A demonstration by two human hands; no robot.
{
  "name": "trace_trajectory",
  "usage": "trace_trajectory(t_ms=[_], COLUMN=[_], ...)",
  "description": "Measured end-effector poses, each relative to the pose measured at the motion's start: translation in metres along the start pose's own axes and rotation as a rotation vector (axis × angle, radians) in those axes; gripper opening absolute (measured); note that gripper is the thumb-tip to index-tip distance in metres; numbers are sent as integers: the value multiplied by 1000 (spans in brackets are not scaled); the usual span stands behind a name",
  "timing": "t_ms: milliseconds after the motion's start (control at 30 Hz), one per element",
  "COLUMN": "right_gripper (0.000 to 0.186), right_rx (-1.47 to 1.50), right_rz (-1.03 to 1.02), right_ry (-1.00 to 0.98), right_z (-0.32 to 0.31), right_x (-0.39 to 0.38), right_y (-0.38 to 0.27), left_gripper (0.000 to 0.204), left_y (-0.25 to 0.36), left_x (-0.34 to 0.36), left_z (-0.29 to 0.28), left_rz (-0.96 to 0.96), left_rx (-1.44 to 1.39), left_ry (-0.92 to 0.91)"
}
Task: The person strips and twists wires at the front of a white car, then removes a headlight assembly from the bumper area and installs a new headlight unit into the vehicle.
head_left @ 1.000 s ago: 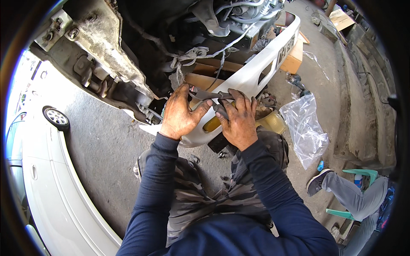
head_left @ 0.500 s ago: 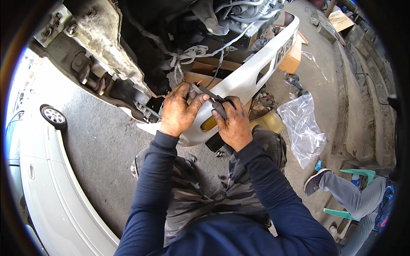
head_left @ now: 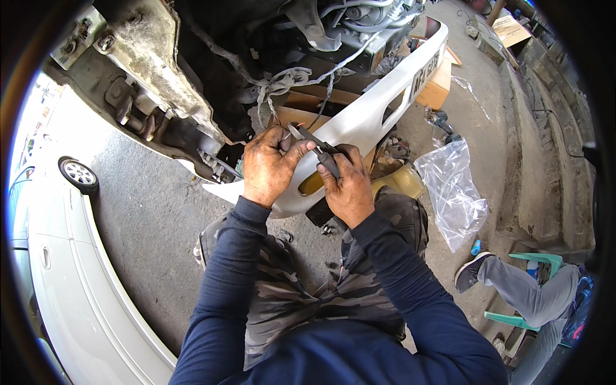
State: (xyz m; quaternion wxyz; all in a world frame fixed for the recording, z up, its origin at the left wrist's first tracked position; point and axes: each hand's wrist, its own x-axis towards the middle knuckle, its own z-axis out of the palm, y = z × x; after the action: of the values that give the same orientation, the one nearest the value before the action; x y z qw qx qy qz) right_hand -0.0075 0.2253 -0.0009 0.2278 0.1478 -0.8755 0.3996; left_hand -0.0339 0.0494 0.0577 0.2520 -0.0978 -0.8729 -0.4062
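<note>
My right hand (head_left: 346, 186) is closed around a dark grey hand tool (head_left: 327, 159), apparently pliers or a cutter, pointing up-left. My left hand (head_left: 269, 165) is curled beside its tip, fingers pinching something small, possibly a thin wire; a small orange bit shows there. Both hands are above the white car bumper (head_left: 378, 109), which has a yellow lamp (head_left: 311, 184). A taped wiring harness (head_left: 292, 80) hangs from the exposed car front (head_left: 154, 64) above them.
A white car (head_left: 83, 276) stands at the left. Cardboard boxes (head_left: 435, 86), a plastic bag (head_left: 452, 192) and concrete steps (head_left: 532, 154) are at the right. Another person's grey-trousered leg (head_left: 520, 292) lies beside a green chair (head_left: 536, 258) at the lower right.
The tool has swung from nearly level to slanting down toward my right hand, which has shifted slightly down and left. My left fingers stay near its tip.
</note>
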Motion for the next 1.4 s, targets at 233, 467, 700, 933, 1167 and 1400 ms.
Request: trace_trajectory(t_ms=[233, 467, 700, 933, 1167, 1400], right_gripper=[31, 31, 30, 33, 32, 30], right_rx=[6, -11, 104, -7, -19, -65], right_rz=[27, 45, 107, 31, 35, 126], right_ry=[2, -1, -45, -80, -128, -205], right_z=[3, 4, 5, 0, -6, -13], right_x=[-3, -5, -3, -2, -5, -4], right_y=[-2, -4, -8, 14, 9, 6], left_gripper=[50, 56, 43, 12, 11, 19], left_y=[2, 5, 4, -19, -20, -15], left_x=[-1, 0, 4, 5, -2, 0], left_z=[-1, 1, -2, -7, 0, -1], left_rz=[-50, -37, -56, 80, 252, 222], left_rx=[49, 23, 33, -81, 254, 268], left_ry=[4, 53, -70, -110, 24, -50])
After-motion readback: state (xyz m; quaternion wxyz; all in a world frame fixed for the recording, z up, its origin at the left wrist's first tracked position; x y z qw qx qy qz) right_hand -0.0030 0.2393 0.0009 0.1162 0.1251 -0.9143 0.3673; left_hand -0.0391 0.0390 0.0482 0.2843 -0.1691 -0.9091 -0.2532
